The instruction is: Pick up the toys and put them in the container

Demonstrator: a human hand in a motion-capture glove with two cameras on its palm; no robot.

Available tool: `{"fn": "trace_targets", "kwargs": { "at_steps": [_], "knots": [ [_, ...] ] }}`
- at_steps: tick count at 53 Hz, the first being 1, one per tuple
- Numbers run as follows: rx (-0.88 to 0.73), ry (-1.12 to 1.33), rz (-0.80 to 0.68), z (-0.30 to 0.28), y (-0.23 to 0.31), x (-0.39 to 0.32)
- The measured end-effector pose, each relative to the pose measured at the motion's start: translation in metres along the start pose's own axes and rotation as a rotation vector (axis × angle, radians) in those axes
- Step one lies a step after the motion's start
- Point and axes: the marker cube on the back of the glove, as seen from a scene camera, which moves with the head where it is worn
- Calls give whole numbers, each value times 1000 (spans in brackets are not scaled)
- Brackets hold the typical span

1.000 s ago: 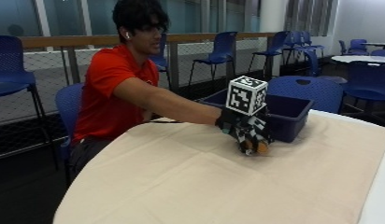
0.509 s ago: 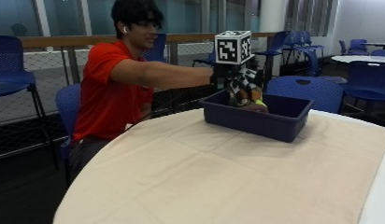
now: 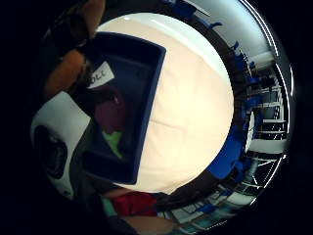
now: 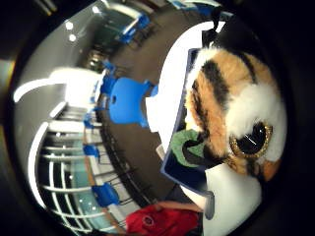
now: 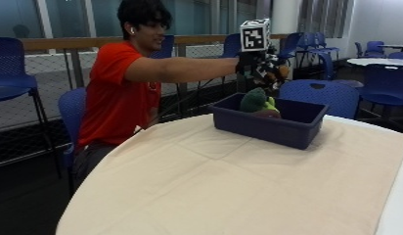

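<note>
Cloth [image 5: 254,186] in cream covers the round table nearest the camera. Beyond it, toward 1 o'clock, sits a dark blue bin [image 5: 266,126] with a green and maroon toy [image 5: 257,102] inside. Above the bin, at about 12 o'clock from it, the gloved right hand [image 5: 258,64] grips a striped tiger toy [image 4: 231,115], fingers curled round it. Blue chairs [image 5: 319,93] stand behind.
</note>
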Motion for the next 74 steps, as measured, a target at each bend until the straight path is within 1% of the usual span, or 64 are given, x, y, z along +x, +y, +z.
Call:
{"fn": "trace_targets", "kwargs": {
  "at_steps": [6, 12, 19, 26, 42, 59, 74],
  "knots": [
    [-111, 5, 24, 8, 4, 5],
    [-151, -47, 36, 12, 12, 18],
    [-134, -4, 43, 9, 25, 42],
    [-115, 22, 83, 10, 44, 75],
    [-95, 68, 114, 29, 103, 143],
    [-55, 85, 196, 45, 165, 221],
    [-44, 86, 259, 42, 214, 268]
  ]
}}
